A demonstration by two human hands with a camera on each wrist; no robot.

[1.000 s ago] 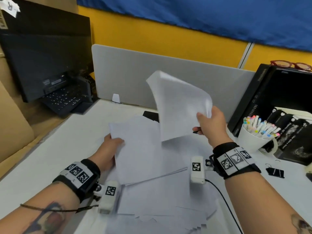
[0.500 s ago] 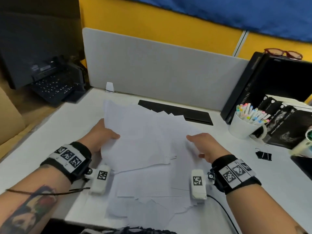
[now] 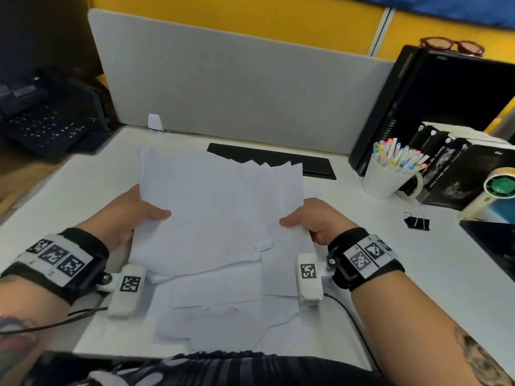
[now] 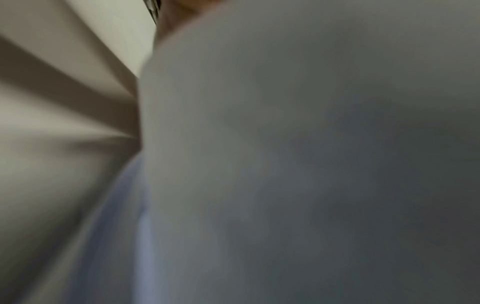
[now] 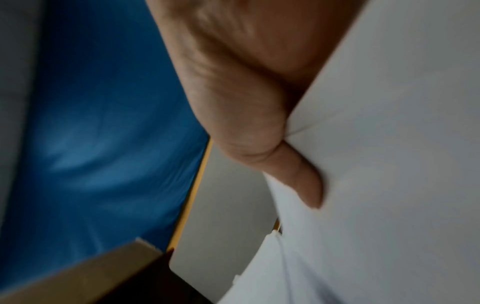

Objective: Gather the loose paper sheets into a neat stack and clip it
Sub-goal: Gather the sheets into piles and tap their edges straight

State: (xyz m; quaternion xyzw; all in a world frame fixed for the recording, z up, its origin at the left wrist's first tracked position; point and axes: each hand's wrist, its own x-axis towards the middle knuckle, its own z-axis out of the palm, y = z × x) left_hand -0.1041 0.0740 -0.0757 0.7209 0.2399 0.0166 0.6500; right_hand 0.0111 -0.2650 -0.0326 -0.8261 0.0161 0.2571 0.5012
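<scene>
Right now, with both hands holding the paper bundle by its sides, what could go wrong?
1. The sheets are fanned, corners stepping out at the far edge; lifting now may let some slip from the left hand or right hand.
2. More loose sheets lie underneath and could be left behind or pushed off the desk edge.
3. The binder clip sits to the right; reaching for it means holding the bundle one-handed.

Head view: bright even light, soft shadows, wide-angle bending at edges, mild softness. Left wrist view: dim, grey, fully out of focus. Right wrist view: motion-blurred, darker toward the near corners, no glare
</scene>
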